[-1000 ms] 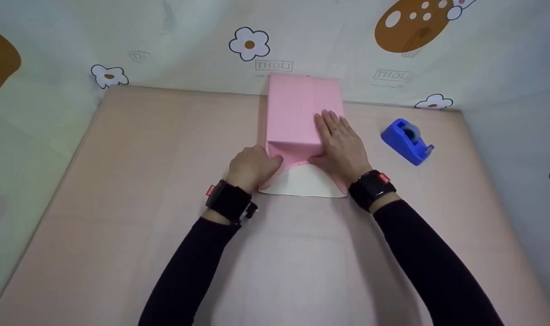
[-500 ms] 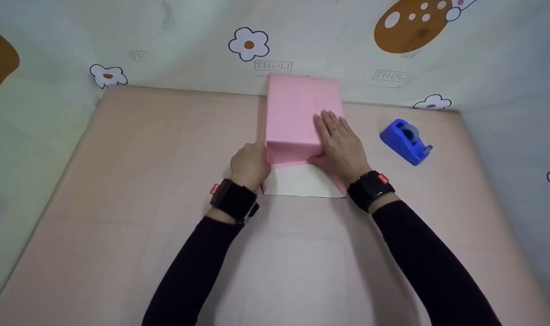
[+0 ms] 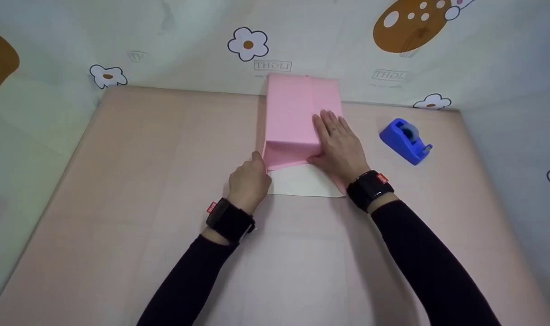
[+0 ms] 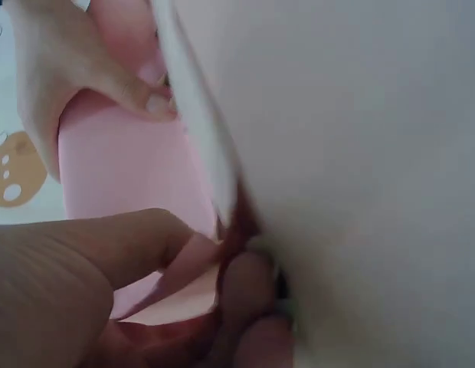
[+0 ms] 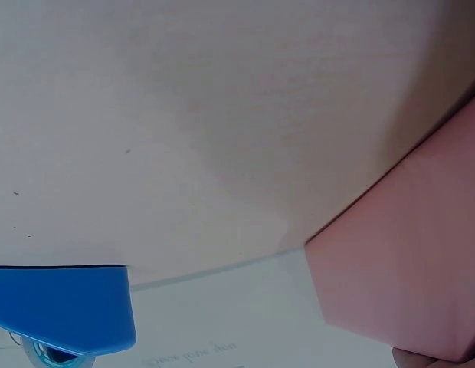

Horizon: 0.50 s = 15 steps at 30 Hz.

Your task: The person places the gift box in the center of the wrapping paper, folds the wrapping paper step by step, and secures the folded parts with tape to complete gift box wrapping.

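Observation:
A box wrapped in pink paper lies at the far edge of the table, its near end facing me. From that end a flap of wrapping paper spreads flat toward me, white side up. My left hand pinches the paper's left side fold at the near corner; in the left wrist view the thumb and curled fingers meet on the pink paper. My right hand rests on the box's right side with straight fingers on top, its thumb at the near end. The right wrist view shows the box's pink side.
A blue tape dispenser with a roll of tape stands on the table to the right of the box. Behind the table hangs a pale curtain printed with flowers. The light pinkish tablecloth spreads around the box.
The left thumb has left the front of the near end. My left hand has moved slightly left and then toward me along the left fold. The right hand stays in place.

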Each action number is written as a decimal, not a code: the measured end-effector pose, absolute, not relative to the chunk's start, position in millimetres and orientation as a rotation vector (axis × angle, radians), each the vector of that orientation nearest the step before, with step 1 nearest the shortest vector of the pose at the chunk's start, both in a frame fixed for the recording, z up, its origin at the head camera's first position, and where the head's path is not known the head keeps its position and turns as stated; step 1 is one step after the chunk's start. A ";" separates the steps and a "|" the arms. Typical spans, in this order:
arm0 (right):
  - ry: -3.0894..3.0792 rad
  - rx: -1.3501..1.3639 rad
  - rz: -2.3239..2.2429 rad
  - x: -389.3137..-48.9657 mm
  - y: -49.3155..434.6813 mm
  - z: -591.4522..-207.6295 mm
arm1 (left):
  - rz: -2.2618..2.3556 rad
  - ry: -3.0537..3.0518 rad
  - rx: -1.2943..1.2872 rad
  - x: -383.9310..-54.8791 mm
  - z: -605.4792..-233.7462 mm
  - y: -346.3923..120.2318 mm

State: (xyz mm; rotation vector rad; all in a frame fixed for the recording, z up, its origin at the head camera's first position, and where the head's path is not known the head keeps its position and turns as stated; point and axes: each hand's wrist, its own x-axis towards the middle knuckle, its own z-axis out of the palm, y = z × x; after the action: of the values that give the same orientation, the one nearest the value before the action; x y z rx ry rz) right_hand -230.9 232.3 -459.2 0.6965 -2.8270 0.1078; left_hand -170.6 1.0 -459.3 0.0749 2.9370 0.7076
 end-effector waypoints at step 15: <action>-2.805 0.700 0.141 -230.6 230.9 -462.4 | 0.827 2.843 -0.004 -192.4 -444.8 -4.0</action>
State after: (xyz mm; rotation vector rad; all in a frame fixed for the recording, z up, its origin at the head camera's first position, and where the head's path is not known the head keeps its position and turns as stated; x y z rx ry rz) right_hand -230.6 230.9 -462.4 0.6996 -2.8049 0.1408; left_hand -192.4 -4.0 -444.8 -0.0036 2.8434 0.8271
